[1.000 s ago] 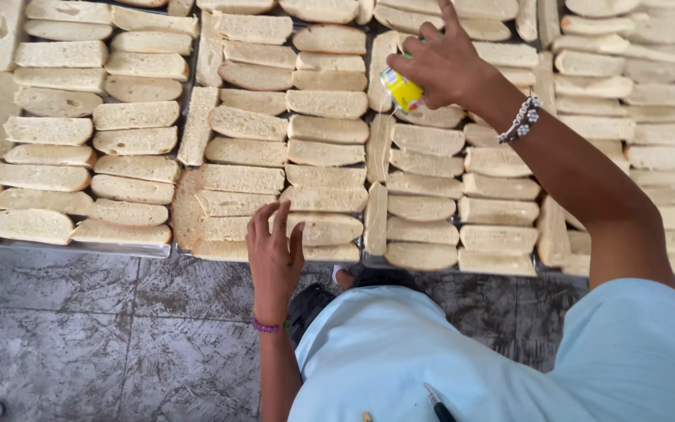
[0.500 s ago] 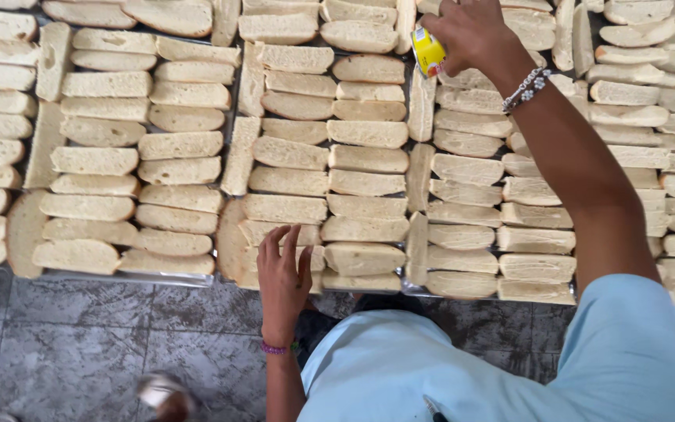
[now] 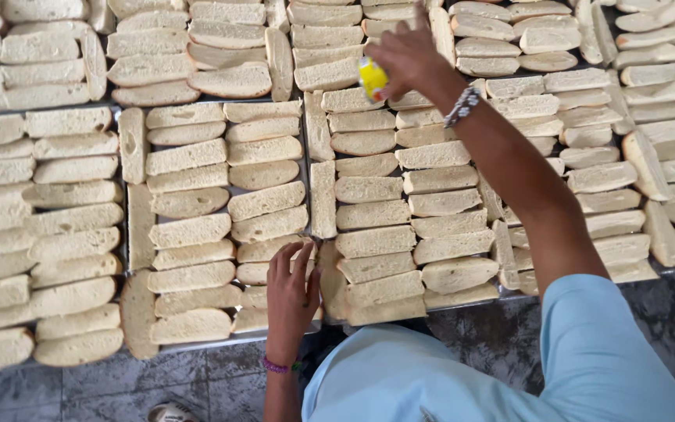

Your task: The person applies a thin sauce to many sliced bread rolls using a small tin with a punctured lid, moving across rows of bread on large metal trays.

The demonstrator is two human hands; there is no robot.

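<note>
You are leaning far out over the trays (image 3: 220, 342) of bread, and both hands are placed to suit that reach. Your left hand (image 3: 291, 293) is lying flat on the near slices (image 3: 197, 277), fingers spread apart and holding nothing; it looks as though it is propping your weight at the tray's front edge while the other arm stretches. Your right hand (image 3: 409, 55) is reaching well beyond it, over the far rows, with its fingers clamped around a small yellow container (image 3: 372, 78). Only the container's lower end is showing below the palm, so you cannot tell its full shape or whether anything is coming out of it. It is bright yellow with a paler patch, and it is pointing down towards the bread just beneath, close to the slices but apparently not touching them.

The bread is lying cut side up, pale and porous, packed edge to edge in tight rows, with single slices turned upright along the gaps between rows; that packing is probably filling every bit of each tray. The trays are sitting directly on a dark tiled floor (image 3: 64, 391), which is why you are bending so low. A beaded bracelet (image 3: 462, 105) is circling your right wrist, a purple band (image 3: 279, 365) your left.
</note>
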